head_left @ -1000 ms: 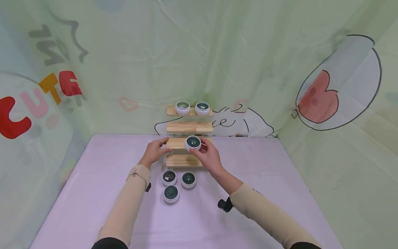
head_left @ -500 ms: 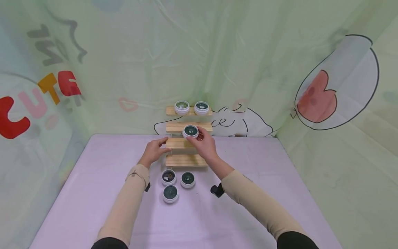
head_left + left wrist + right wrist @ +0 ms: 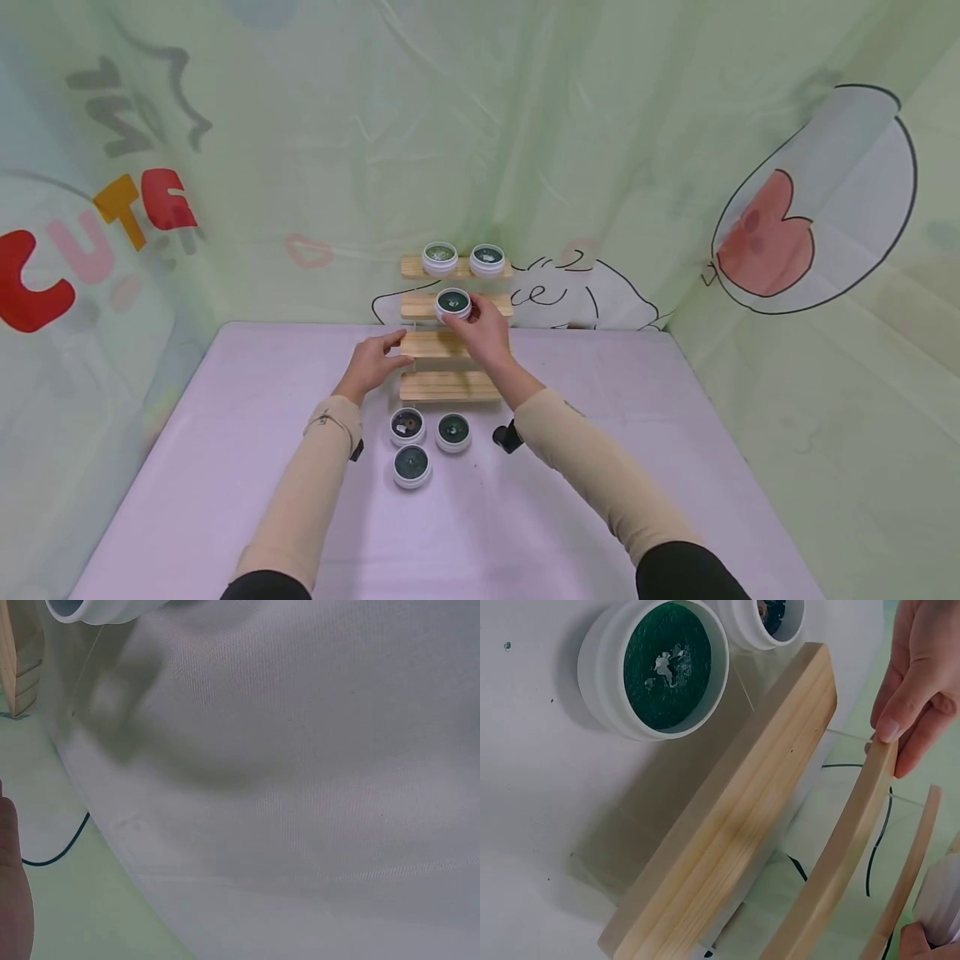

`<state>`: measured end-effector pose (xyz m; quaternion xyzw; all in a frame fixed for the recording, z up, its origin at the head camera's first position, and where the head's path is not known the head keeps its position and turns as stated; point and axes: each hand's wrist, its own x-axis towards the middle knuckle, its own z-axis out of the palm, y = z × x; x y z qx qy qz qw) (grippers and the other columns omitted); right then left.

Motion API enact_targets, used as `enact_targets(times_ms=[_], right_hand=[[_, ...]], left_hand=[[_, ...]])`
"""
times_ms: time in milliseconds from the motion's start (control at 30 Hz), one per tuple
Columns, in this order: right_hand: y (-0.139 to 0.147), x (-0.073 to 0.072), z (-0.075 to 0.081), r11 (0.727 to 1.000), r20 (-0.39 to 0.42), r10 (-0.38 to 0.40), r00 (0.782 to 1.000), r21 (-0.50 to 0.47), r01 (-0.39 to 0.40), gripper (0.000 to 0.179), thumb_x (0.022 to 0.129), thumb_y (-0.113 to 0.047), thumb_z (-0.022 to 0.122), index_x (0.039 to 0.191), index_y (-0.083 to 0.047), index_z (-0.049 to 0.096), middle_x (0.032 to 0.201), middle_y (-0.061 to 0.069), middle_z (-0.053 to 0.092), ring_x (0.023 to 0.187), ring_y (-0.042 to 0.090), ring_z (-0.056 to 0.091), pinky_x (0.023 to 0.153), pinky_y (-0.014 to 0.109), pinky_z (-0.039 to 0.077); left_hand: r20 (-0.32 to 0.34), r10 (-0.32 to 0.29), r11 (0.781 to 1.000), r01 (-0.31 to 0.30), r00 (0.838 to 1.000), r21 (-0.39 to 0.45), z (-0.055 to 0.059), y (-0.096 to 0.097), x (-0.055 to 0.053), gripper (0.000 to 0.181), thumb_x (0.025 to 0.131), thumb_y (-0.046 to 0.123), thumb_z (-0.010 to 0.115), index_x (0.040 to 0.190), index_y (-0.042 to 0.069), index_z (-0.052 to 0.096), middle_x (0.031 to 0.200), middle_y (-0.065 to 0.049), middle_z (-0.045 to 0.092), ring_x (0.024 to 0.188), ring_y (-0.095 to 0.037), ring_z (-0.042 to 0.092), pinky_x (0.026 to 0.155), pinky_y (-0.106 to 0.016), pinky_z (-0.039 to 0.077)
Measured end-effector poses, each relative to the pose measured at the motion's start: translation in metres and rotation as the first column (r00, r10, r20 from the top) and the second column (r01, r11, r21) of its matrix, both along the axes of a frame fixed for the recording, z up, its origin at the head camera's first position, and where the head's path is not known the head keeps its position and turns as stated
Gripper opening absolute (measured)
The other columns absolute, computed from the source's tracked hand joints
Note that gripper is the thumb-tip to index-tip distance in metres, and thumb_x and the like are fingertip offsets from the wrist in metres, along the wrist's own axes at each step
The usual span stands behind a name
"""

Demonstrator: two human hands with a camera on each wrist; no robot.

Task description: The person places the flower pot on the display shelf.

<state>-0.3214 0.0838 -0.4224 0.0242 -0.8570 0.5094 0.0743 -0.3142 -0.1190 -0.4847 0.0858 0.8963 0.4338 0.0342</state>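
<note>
My right hand [image 3: 486,335] grips a white round jar [image 3: 453,304] with dark green contents, right at the second shelf from the top of a wooden tiered stand [image 3: 427,386]. In the right wrist view that jar [image 3: 939,900] shows only in part, at the lower right edge. With thumb and fingers, my left hand [image 3: 369,365] pinches the left end of a lower shelf board [image 3: 847,832], as the right wrist view also shows. On the top shelf sit two similar jars, one with pale green contents [image 3: 439,260] and one dark green [image 3: 487,260].
Three more jars stand on the pale purple table [image 3: 600,467] before the stand: a dark one [image 3: 407,426], a green one [image 3: 453,432] and a nearer green one [image 3: 412,465]. A printed curtain [image 3: 337,150] hangs behind the table and at both sides.
My right hand has carried its jar up and slightly left, from in front of a lower shelf to the second shelf from the top. The left hand has kept its hold.
</note>
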Motion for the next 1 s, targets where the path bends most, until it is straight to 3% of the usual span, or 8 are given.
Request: enact_targets(times_ms=[367,767,1000], right_hand=[[-0.008,-0.009,0.002,0.998,-0.008,-0.02,1.0,0.054,0.021,0.058,0.088,-0.024,0.074,0.136,0.001,0.053,0.125,0.016,0.062,0.111,0.024,0.059,0.096,0.033,0.052],[-0.017,-0.012,0.001,0.999,0.024,-0.028,0.999,-0.024,0.028,0.057,0.09,-0.023,0.073,0.138,-0.001,0.05,0.133,0.015,0.059,0.119,0.022,0.059,0.099,0.028,0.051],[-0.019,-0.013,0.003,0.999,0.032,-0.042,0.999,0.011,0.041,0.056,0.09,-0.024,0.072,0.138,-0.002,0.051,0.133,0.014,0.06,0.118,0.021,0.059,0.099,0.029,0.051]], left_hand=[[-0.008,-0.006,1.0,0.006,1.0,-0.001,0.003,0.0,-0.001,0.064,0.091,0.019,0.072,0.145,0.0,0.044,0.141,-0.018,0.052,0.13,-0.034,0.049,0.11,-0.042,0.042],[0.005,0.004,1.0,-0.004,1.0,0.008,0.0,0.001,-0.002,0.064,0.09,0.018,0.072,0.145,0.001,0.045,0.14,-0.018,0.054,0.131,-0.033,0.049,0.111,-0.041,0.041],[0.013,0.004,1.0,-0.004,1.0,0.007,-0.002,0.0,-0.003,0.065,0.09,0.019,0.072,0.146,0.002,0.044,0.141,-0.017,0.053,0.131,-0.032,0.049,0.111,-0.042,0.041]])
